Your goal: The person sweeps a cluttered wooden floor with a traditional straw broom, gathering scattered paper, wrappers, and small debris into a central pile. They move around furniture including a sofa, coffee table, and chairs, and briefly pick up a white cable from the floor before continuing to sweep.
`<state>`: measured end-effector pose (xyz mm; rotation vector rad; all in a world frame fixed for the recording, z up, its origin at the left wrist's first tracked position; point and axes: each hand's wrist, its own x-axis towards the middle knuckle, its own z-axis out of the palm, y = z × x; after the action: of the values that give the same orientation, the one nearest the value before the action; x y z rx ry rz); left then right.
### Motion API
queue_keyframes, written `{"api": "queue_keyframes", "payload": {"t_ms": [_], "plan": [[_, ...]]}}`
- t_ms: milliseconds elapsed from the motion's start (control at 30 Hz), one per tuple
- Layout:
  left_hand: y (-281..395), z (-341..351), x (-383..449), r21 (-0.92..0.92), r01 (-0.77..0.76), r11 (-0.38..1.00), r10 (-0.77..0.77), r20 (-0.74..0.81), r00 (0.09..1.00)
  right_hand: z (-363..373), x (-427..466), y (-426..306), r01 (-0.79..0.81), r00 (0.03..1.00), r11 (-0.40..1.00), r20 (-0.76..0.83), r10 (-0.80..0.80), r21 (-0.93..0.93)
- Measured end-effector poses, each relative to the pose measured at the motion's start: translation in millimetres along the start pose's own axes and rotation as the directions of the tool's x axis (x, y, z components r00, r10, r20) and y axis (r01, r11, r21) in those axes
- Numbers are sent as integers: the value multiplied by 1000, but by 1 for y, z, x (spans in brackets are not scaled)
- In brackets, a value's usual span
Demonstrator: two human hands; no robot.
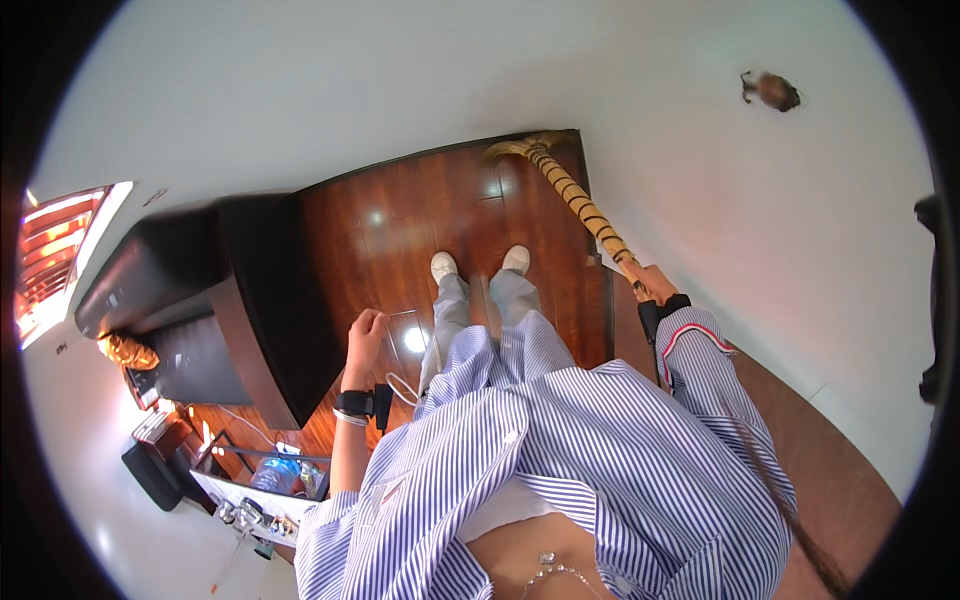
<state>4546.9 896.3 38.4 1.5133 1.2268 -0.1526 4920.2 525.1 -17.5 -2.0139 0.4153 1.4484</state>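
My right hand [651, 282] is closed around the lower handle of a straw broom [577, 199] bound with dark bands. The broom slants away from me, and its bristles bend to the left by the far right corner of the glossy wooden floor [405, 202], near the dark skirting. My left hand [367, 337] is held over the floor beside a black sofa, its fingers curled and partly hidden from view; whether it holds anything small I cannot tell. A black band is on each wrist.
The black sofa [277, 300] stands to the left. White walls meet at the floor's far right corner. A low table [232, 491] with a bagged plastic item [276, 475] is at the lower left. Brownish flooring [795, 420] lies along the right wall.
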Motion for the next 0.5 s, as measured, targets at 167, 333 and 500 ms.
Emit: {"api": "queue_keyframes", "payload": {"t_ms": [167,333,500], "plan": [[-13,-5,-6,-62,-17,998,15,-39,999,22,-13,38,-63,998,991,39,58,120],[-3,-4,3,12,-20,1000,20,-3,1000,47,-74,72,-174,985,977,31,172,126],[9,-5,18,50,-104,993,101,56,993,43,-129,62,-152,987,982,74,144,112]]}}
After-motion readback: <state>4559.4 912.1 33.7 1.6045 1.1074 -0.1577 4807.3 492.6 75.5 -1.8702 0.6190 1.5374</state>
